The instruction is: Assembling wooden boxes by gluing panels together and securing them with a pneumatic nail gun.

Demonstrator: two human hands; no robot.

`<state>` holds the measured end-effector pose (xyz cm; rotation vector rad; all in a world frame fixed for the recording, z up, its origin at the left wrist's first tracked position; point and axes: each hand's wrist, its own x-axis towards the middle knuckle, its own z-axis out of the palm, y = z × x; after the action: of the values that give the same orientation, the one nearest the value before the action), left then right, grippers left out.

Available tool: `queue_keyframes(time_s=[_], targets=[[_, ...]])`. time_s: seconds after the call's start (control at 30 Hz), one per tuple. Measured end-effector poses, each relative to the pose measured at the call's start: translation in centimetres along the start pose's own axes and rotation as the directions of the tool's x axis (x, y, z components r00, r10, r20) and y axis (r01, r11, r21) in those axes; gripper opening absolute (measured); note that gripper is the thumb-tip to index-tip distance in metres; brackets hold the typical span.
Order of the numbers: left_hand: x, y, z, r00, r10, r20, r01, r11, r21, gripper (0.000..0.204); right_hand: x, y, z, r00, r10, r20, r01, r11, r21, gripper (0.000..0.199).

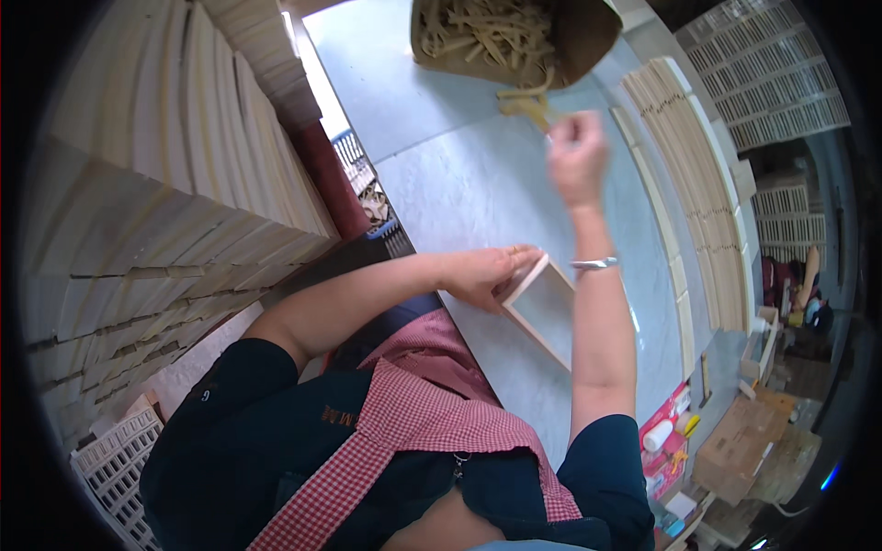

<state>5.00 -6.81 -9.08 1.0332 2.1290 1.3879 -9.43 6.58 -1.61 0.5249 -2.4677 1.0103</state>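
Note:
My left hand is closed around one corner of a pale wooden rectangular frame, which rests at a slant over the grey table. Part of the frame is hidden behind my right forearm. Farther off, my right hand is somewhat blurred, its fingers pinched at the end of a yellowish, rubbery-looking band. That band trails from the front of a brown open box heaped with similar pale bands.
Long stacks of thin wooden pieces line the right of the grey table. Tall stacks of wooden pieces rise on my left. A white slotted crate sits lower left; a cardboard box stands lower right.

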Motion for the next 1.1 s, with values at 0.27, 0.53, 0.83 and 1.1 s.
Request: queue_keyframes(time_s=[0.27, 0.53, 0.83, 1.1], targets=[[0.2, 1.2, -1.1, 0.992, -0.103, 0.078, 0.103, 0.995, 0.014, 0.109, -4.2, 2.1, -15.5, 0.944, 0.292, -0.154, -0.308, 0.947, -0.093, 0.005], [-0.2, -0.1, 0.0, 0.995, -0.096, 0.012, 0.097, 0.994, -0.048, 0.119, -11.8, -1.2, -9.4, 0.863, 0.293, 0.411, -0.308, 0.951, -0.030, 0.007], [-0.1, 1.3, -0.7, 0.990, -0.136, 0.044, 0.138, 0.989, -0.052, 0.125, -13.5, -3.1, -9.7, 0.750, 0.207, 0.629, -0.313, 0.948, 0.062, 0.018], [0.1, 0.8, -0.7, 0.999, -0.039, -0.021, 0.041, 0.991, 0.124, 0.129, -15.2, -3.3, -9.5, 0.795, 0.221, 0.565, -0.301, 0.952, 0.050, 0.026]])
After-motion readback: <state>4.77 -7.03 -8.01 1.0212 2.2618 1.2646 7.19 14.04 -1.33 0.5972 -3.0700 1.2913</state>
